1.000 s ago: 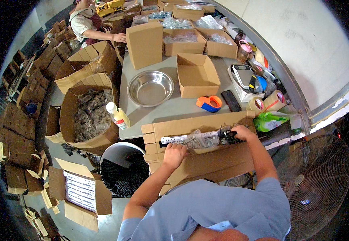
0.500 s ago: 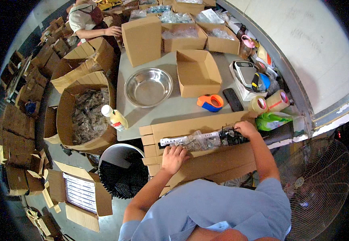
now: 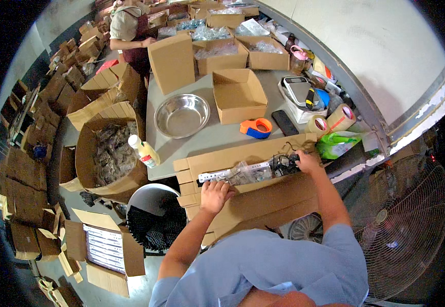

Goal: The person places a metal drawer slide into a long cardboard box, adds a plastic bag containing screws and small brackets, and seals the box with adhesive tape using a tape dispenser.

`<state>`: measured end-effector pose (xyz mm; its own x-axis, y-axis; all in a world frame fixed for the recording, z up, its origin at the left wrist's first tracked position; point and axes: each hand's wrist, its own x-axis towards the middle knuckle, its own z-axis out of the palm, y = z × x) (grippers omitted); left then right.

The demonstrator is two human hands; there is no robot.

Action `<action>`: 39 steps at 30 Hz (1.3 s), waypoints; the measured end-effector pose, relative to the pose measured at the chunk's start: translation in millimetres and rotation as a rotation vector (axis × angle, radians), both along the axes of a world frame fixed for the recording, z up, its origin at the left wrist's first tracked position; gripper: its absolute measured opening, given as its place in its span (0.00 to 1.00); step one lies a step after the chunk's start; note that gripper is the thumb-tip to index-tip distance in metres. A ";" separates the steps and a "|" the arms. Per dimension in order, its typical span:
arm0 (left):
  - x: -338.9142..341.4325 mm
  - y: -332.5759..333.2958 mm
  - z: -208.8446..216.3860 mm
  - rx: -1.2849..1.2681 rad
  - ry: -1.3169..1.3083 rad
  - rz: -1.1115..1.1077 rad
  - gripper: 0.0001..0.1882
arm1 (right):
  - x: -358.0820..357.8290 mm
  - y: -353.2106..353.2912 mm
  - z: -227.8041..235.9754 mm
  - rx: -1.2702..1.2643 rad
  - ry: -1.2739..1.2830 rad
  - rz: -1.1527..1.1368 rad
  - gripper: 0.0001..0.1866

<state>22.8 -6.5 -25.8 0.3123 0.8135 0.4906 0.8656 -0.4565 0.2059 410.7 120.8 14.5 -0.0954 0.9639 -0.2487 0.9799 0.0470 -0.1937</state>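
A long flat cardboard carton (image 3: pixel 243 215) lies unfolded in front of me. In it rest a white perforated metal strip (image 3: pixel 212 176), a clear plastic bag of small parts (image 3: pixel 245 174) and a bundle of black cabled parts (image 3: pixel 282 165). My left hand (image 3: pixel 216 196) lies over the strip's left end, its fingers extended and the thumb apart. At the right end of the carton my right hand (image 3: pixel 307 161) has its fingers closed on the black cabled parts. Its fingertips are partly hidden.
Beyond the carton are a steel bowl (image 3: pixel 181 116), an open box (image 3: pixel 240 97), a tape dispenser (image 3: pixel 256 128), a phone (image 3: pixel 284 123) and a scale (image 3: pixel 304 91). A bottle (image 3: pixel 144 151) stands left, above a bin of black rods (image 3: pixel 156 220). A fan (image 3: pixel 401 225) stands right; a co-worker (image 3: pixel 129 36) is far left.
My head view has shifted, so the table things sit further left. My right hand has shifted the black cabled parts, which now spread more loosely. The left hand stays at the strip's left end.
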 end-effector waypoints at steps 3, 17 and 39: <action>3.9 1.7 4.2 0.021 0.024 0.011 0.14 | 2.6 4.2 -6.1 -0.058 -0.124 0.009 0.28; 17.7 -5.2 17.9 -0.019 0.073 0.129 0.13 | 40.6 55.3 -41.4 0.046 -0.117 0.151 0.17; 30.2 31.4 14.0 -0.308 0.102 0.317 0.46 | -12.2 69.3 -12.4 0.125 0.035 0.302 0.38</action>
